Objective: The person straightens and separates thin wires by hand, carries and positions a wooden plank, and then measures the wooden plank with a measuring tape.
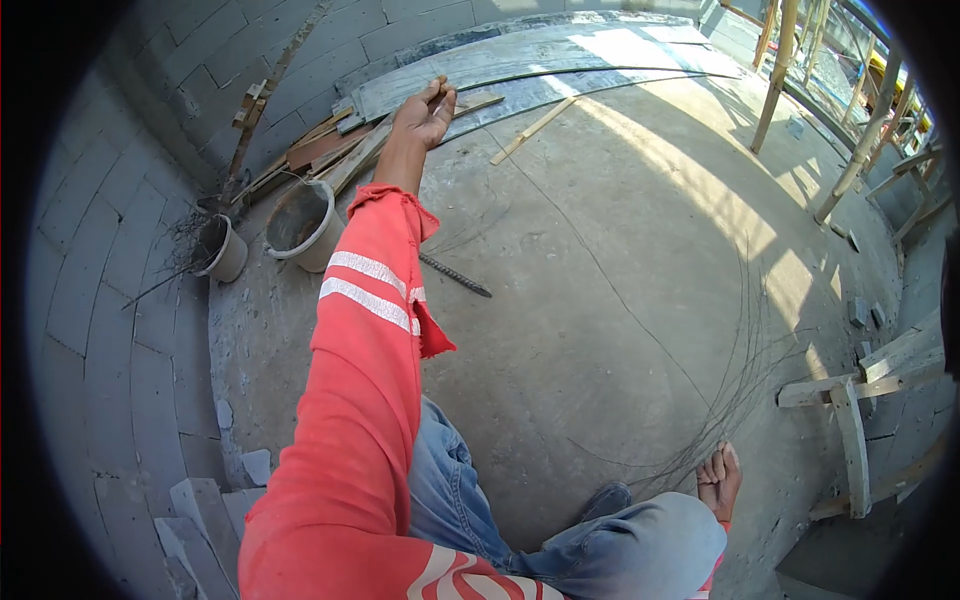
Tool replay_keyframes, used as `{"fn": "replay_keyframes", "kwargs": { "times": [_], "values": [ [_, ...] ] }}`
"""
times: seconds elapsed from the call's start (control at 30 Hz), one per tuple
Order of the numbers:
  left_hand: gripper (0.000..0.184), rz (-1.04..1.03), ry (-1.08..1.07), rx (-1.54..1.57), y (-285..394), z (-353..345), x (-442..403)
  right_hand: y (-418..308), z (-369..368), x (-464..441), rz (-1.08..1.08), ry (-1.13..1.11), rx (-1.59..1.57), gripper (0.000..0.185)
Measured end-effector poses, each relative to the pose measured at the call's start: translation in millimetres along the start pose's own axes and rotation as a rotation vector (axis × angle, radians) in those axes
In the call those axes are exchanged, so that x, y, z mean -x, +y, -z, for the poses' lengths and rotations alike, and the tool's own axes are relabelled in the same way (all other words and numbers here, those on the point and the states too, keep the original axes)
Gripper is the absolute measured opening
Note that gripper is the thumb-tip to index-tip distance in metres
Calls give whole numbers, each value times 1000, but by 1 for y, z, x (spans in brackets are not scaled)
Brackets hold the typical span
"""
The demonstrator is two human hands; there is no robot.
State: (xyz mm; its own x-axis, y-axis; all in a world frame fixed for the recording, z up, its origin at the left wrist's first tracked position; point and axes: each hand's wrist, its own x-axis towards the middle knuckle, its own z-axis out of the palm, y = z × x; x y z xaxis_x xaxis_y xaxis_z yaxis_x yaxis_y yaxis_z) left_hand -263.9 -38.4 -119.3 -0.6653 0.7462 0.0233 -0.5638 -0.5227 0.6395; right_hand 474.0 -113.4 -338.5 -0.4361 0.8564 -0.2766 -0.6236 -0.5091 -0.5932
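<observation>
My left hand (pixel 425 112), at the end of an outstretched arm in a red sleeve, is closed in a pinch. A long thin wire (pixel 610 285) runs from close by its fingers across the floor towards my right side; its very end at the fingertips is too small to make out. My right hand (pixel 720 475) is beside my right knee, its fingers curled round a bundle of thin wires (pixel 690 460). Loose strands of the bundle fan out over the concrete floor (pixel 540 360). A short ribbed steel bar (pixel 455 275) lies beyond my left forearm.
Two buckets (pixel 305 225) stand at the left wall, the smaller bucket (pixel 225 250) holding tangled wire. Boards (pixel 350 165) and large sheets (pixel 520 70) lie along the back wall. Wooden poles (pixel 778 80) rise at the right, above a timber frame (pixel 850 440). Block pieces (pixel 200 515) sit lower left.
</observation>
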Motion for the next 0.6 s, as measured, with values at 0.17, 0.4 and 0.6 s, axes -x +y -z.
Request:
{"fn": "replay_keyframes", "kwargs": {
  "times": [0.17, 0.4, 0.6],
  "values": [
    [20, 44, -27, -61, 2, -17, 13, 22, 17, 20, -472, -172, 1127, 29],
    [16, 114, -567, 213, 4, -8, 2, 43, -18, 44, -660, -273, 899, 26],
    [20, 70, -261, 38, -5, -12, 9, 55, -3, 49, -586, -191, 791, 27]
  ]
}}
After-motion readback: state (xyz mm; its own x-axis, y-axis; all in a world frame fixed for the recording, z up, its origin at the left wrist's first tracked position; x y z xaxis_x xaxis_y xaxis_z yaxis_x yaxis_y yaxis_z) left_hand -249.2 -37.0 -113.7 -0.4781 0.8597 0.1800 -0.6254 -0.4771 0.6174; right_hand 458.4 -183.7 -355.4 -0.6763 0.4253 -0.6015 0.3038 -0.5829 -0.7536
